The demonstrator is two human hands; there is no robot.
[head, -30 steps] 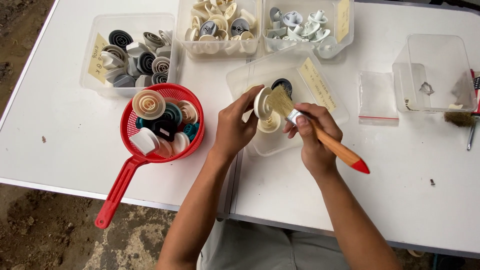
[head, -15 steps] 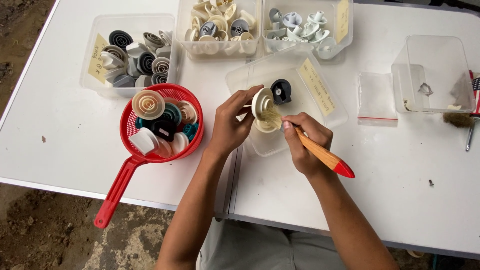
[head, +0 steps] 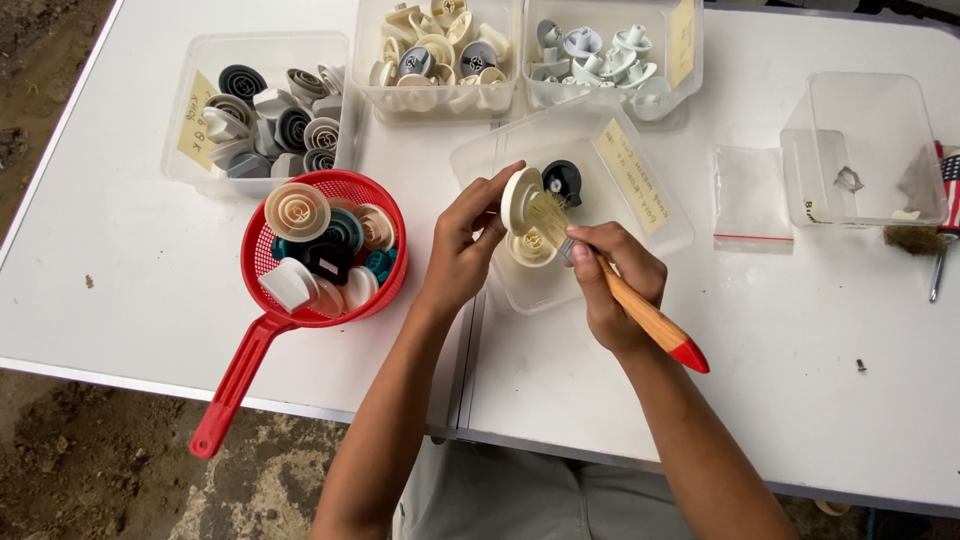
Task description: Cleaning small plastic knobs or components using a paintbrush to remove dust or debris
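My left hand (head: 465, 240) holds a round cream-coloured knob (head: 520, 200) on edge above a clear plastic tub (head: 640, 225). My right hand (head: 612, 280) grips a paintbrush (head: 645, 315) with a wooden handle and red end; its pale bristles press against the knob's face. Inside the tub lie a black knob (head: 563, 180) and another cream knob (head: 530, 250).
A red long-handled strainer (head: 265, 330) full of mixed knobs sits to the left. Three clear bins of knobs (head: 190, 110) (head: 365, 60) (head: 690, 50) line the far side. An empty clear box (head: 870, 150), a small zip bag (head: 748, 200) and another brush (head: 925, 240) lie right.
The brush handle has swung lower and more to the right, and the bristles have moved across the knob's face. My left hand has tilted the knob slightly.
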